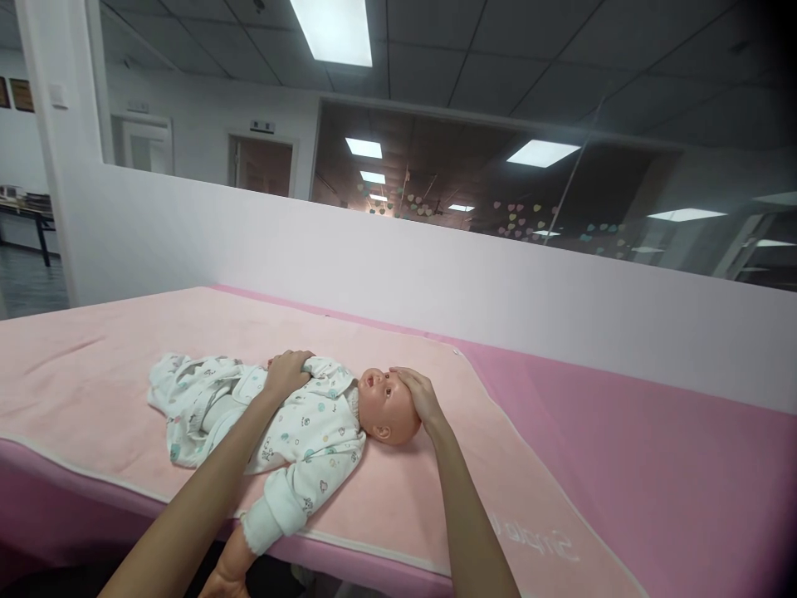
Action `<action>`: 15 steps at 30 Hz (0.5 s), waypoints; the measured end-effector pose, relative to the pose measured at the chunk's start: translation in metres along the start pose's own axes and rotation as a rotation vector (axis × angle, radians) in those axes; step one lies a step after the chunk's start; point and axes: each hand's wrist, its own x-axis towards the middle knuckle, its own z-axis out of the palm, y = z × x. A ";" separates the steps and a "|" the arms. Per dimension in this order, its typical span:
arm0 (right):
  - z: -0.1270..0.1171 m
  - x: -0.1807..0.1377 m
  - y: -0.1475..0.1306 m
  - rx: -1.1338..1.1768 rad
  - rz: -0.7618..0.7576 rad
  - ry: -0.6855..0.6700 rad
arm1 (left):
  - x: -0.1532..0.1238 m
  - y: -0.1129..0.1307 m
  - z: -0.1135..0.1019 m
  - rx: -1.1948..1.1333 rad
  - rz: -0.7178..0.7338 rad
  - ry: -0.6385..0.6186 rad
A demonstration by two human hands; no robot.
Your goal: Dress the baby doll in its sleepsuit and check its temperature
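A baby doll (311, 423) lies on its back on a pink mat, its head toward the right and its legs toward the left. It wears a white printed outfit; the near sleeve (290, 502) hangs over the mat's front edge with the doll's hand below. My left hand (288, 373) is closed over the doll's far forearm beside the torso, its fingertips partly hidden. On the crown and forehead of the doll's head (389, 411) rests my right hand (421, 395), fingers stretched out along the curve. The leg part of the outfit (187, 407) lies loose and rumpled.
The pink mat (516, 473) covers a darker pink padded table (685, 448). Behind it runs a low white wall (404, 266) with glass above. At the far left, a dark table (31, 208) stands beyond a white post.
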 end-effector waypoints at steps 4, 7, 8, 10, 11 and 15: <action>-0.003 -0.003 -0.001 0.116 0.129 -0.015 | -0.001 -0.001 0.001 -0.012 0.021 0.008; -0.004 -0.008 -0.002 0.304 0.325 -0.057 | -0.001 -0.001 0.001 -0.018 0.019 0.015; -0.004 -0.009 -0.002 0.359 0.392 -0.084 | -0.001 -0.001 0.001 -0.019 0.015 0.016; -0.005 -0.010 0.000 0.450 0.515 -0.153 | 0.000 -0.001 0.001 -0.021 0.007 0.017; -0.006 -0.010 0.001 0.479 0.561 -0.176 | 0.000 0.000 0.001 -0.023 0.005 0.016; -0.013 -0.006 0.015 0.507 0.615 -0.209 | 0.000 -0.001 0.001 -0.036 0.008 0.010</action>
